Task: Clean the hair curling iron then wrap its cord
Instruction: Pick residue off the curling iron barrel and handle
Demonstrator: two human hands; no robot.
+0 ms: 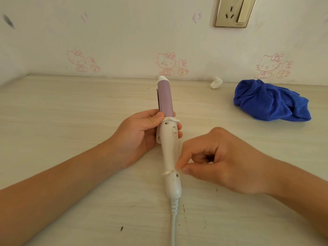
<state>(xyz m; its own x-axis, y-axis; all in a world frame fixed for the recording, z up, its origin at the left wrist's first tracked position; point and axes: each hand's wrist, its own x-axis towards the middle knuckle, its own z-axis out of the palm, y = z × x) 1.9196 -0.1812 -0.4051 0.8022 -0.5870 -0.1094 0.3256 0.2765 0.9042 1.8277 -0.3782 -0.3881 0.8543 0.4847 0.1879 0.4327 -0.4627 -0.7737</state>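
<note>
Mid-table (71, 107), our left hand (140, 132) grips the iron (169, 148) to steady it while our right hand (221, 162) pinches a white strand (168, 172) on its handle, cord (173, 226) running toward the near edge.

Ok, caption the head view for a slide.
Left hand holds the curling iron; right hand pinches a white strand on it.

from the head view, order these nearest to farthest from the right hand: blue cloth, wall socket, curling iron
From the right hand:
1. curling iron: just to its left, at the fingertips.
2. blue cloth: farther back on the table, to the right.
3. wall socket: up on the wall behind the table.
</note>
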